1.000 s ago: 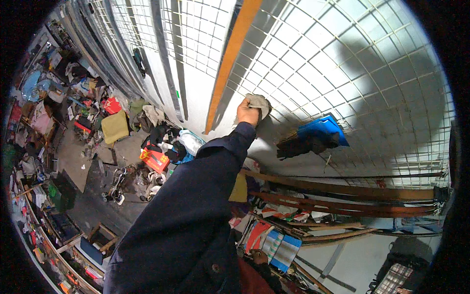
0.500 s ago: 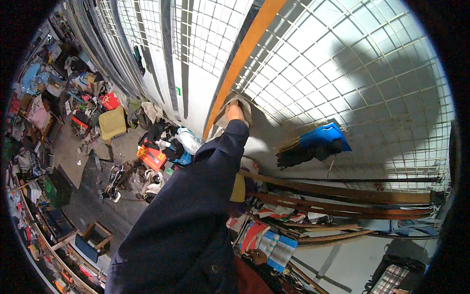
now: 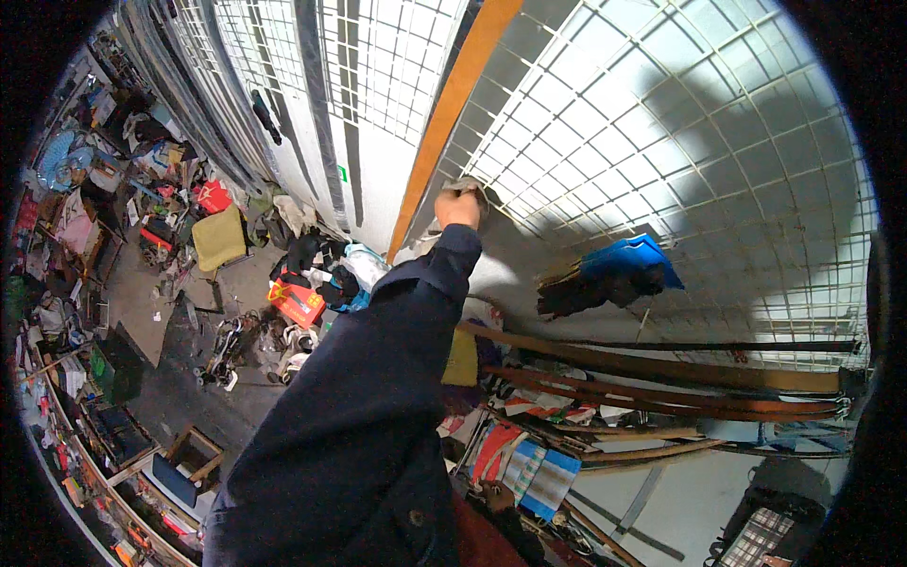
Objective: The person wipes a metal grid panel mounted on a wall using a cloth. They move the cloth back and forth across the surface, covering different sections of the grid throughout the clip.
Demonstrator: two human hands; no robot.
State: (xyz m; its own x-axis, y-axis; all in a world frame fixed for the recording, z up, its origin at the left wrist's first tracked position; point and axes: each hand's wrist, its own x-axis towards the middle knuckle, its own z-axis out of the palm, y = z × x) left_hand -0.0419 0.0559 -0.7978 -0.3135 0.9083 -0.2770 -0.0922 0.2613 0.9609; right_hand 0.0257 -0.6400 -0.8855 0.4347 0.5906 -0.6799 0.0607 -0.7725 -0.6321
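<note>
My left hand (image 3: 460, 208), at the end of a dark blue sleeve, is raised against the white wall below the wire grid panel (image 3: 586, 123). Its fingers are closed on a crumpled greyish cloth (image 3: 465, 183), which shows above the knuckles. Just left of the hand runs an orange-brown strip (image 3: 436, 142) up the wall. What appears to be my right hand (image 3: 497, 493) hangs low in shade near the bottom edge; its fingers are too dark to make out. To the right of my raised hand, a blue folder-like item (image 3: 628, 260) with a dark, ragged bundle (image 3: 605, 291) is against the grid.
Several long brown belt-like strips (image 3: 718, 373) stretch across the right, below the grid. Under them lies blue-and-white striped fabric (image 3: 546, 477). A red box (image 3: 296, 302), a yellow-green cushion (image 3: 219, 236) and heaps of clutter cover the floor at left. A plaid bag (image 3: 761, 534) sits lower right.
My left hand has shifted slightly right and down along the wall, and its fingers have curled in more around the cloth. The view has tilted slightly.
</note>
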